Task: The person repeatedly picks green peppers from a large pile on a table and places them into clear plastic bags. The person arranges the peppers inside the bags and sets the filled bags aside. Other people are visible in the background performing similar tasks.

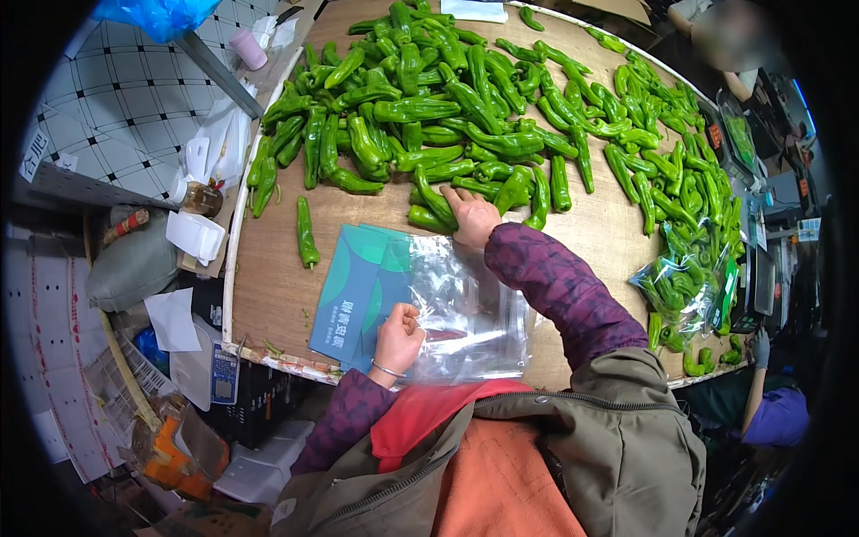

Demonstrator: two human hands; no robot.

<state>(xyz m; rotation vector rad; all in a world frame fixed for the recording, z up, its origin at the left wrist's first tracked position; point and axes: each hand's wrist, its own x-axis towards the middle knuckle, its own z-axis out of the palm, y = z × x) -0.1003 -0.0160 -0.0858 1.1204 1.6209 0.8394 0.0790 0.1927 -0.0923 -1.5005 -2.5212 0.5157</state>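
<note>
A large heap of long green peppers [416,109] lies on a plywood table [268,282]. My right hand [475,216] reaches to the near edge of the heap, its fingers against a pepper [434,196]. Whether they close around it is hidden. Below it lies a stack of clear plastic bags [470,322], flat and shiny. My left hand [399,339] is curled at the left edge of the bags; I cannot tell whether it pinches the film. Blue-green printed cards [349,295] lie partly under the bags. One loose pepper [307,233] lies left of the cards.
More peppers [691,174] spread along the right side, with a filled clear bag [678,282] among them. A raised pale rim [230,282] edges the table. A scale [201,366] stands off the left corner. Other people work at the right, one in a purple sleeve [778,416].
</note>
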